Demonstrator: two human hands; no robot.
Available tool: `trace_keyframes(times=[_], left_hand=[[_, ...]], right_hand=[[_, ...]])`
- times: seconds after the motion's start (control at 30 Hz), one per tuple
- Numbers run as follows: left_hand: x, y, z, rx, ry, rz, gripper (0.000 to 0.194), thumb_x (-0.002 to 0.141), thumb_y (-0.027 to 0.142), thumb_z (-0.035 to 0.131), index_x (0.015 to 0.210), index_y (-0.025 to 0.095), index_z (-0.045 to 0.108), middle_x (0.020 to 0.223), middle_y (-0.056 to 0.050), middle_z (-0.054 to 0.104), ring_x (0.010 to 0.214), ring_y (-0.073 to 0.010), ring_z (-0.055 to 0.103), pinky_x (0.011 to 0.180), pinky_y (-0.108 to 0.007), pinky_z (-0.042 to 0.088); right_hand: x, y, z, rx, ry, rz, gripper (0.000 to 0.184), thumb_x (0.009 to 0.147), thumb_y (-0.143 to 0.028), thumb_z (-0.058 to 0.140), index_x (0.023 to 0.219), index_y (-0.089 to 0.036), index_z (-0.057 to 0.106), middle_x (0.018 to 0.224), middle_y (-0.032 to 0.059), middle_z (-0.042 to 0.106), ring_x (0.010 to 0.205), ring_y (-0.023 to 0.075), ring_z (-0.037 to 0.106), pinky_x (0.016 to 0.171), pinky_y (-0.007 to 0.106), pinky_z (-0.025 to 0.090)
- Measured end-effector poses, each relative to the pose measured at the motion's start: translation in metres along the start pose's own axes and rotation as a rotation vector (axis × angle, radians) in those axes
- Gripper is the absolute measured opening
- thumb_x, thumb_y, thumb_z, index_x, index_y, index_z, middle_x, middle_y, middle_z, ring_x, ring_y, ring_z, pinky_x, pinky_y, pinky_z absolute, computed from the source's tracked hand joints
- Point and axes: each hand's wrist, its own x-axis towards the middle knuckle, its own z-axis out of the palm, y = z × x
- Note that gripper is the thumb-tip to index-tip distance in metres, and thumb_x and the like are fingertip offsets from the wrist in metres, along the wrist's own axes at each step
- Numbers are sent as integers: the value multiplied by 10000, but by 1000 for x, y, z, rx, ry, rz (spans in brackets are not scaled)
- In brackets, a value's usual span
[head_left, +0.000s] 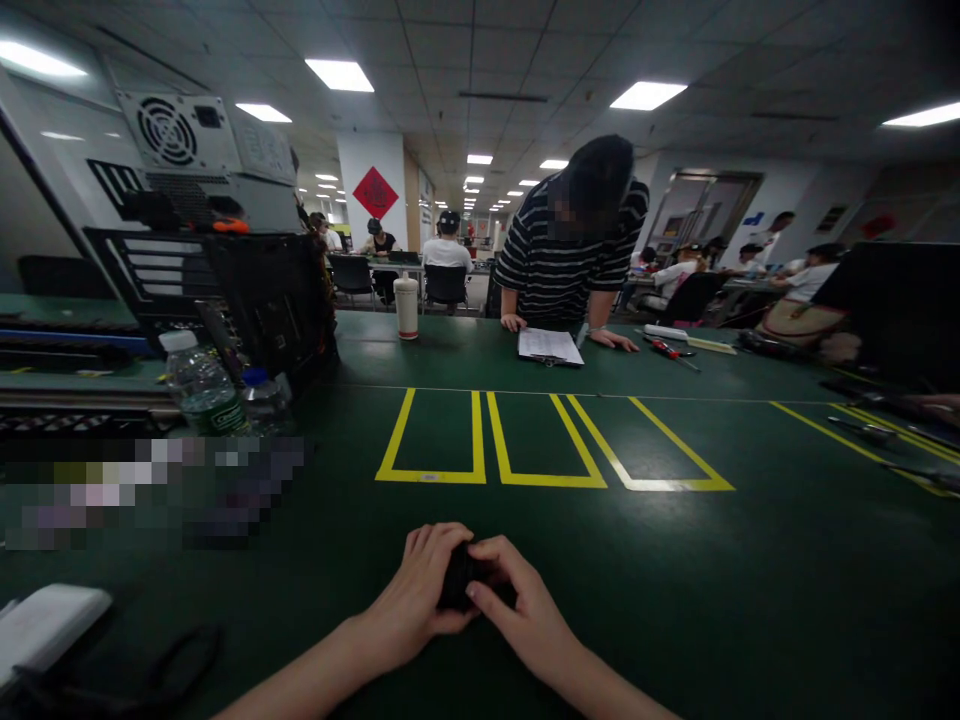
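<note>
Both my hands meet low in the middle of the head view, over the green table (675, 560). My left hand (416, 600) and my right hand (521, 610) are both closed around a small black object (459, 580) held between them. Most of that object is hidden by my fingers, so I cannot make out what it is. Three yellow taped rectangles (540, 440) lie on the table just beyond my hands.
A person in a striped shirt (574, 250) leans over a clipboard with paper (550, 346) at the far side. An open computer case (217, 270), a water bottle (201, 385) and a white cup (406, 306) stand left. Red-handled tools (671, 350) lie far right. More people sit behind.
</note>
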Motion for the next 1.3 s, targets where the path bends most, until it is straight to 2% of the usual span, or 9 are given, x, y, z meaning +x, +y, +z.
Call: trace_keyframes(times=[0.17, 0.27, 0.43, 0.53, 0.63, 0.8, 1.03, 1.2, 1.3], left_hand=[[0, 2, -1, -7, 26, -32, 561, 711, 179, 637, 1180, 272, 343, 1138, -59, 466, 1001, -258, 461, 858, -422, 379], [-1, 7, -6, -24, -5, -15, 523, 734, 196, 623, 1176, 267, 355, 1144, -57, 465, 1010, -253, 459, 864, -414, 380], [-1, 9, -10, -34, -20, -34, 580, 706, 150, 627, 1196, 270, 340, 1167, -64, 456, 1028, -272, 455, 871, -433, 373], [-1, 1, -2, -26, -10, -29, 598, 698, 140, 622, 1206, 273, 335, 1186, -66, 448, 1043, -281, 450, 872, -439, 370], [0, -12, 10, 36, 79, -4, 582, 692, 170, 636, 1189, 253, 345, 1166, -77, 458, 1027, -280, 461, 868, -438, 366], [0, -24, 20, 75, 90, 31, 560, 709, 202, 633, 1188, 251, 346, 1154, -68, 463, 1018, -269, 474, 867, -432, 369], [0, -18, 20, 72, 131, 25, 504, 733, 212, 611, 1165, 251, 354, 1101, -60, 482, 999, -270, 474, 865, -449, 351], [-1, -9, 12, 85, 86, 3, 525, 736, 230, 624, 1175, 237, 338, 1108, -63, 471, 1013, -260, 462, 881, -431, 342], [1, -3, 3, 85, 34, 14, 505, 756, 259, 611, 1182, 236, 339, 1127, -67, 467, 1030, -257, 458, 883, -417, 349]], right_hand=[[-1, -8, 1, 45, 3, 22, 268, 795, -163, 541, 1050, -237, 504, 1002, 32, 547, 910, 189, 556, 784, 330, 462], [-1, -12, 1, 58, 0, 16, 309, 798, -154, 541, 1090, -234, 482, 1024, 32, 556, 956, 191, 550, 847, 351, 441], [-3, -9, 0, 61, -32, 8, 260, 787, -176, 570, 1036, -212, 504, 977, 31, 556, 902, 187, 564, 789, 336, 467], [-4, -4, -1, 31, -35, -32, 255, 786, -193, 577, 1032, -207, 507, 996, 34, 541, 930, 185, 549, 814, 335, 454], [-3, 0, -2, 34, -19, -55, 222, 804, -219, 558, 1021, -205, 511, 973, 31, 537, 894, 172, 554, 777, 317, 464], [-2, -4, -4, 1, -28, -5, 226, 790, -226, 581, 1002, -216, 502, 968, 17, 543, 889, 175, 563, 763, 318, 470], [-2, -6, -3, 85, -39, 60, 314, 775, -216, 600, 1065, -218, 479, 1048, 22, 548, 947, 183, 568, 793, 331, 480], [6, -3, -6, 140, -86, 90, 234, 762, -213, 610, 977, -188, 523, 989, 19, 569, 894, 189, 591, 766, 353, 496], [8, -5, -7, 168, -96, 84, 237, 765, -215, 608, 983, -190, 520, 1007, 18, 561, 934, 192, 582, 816, 367, 481]])
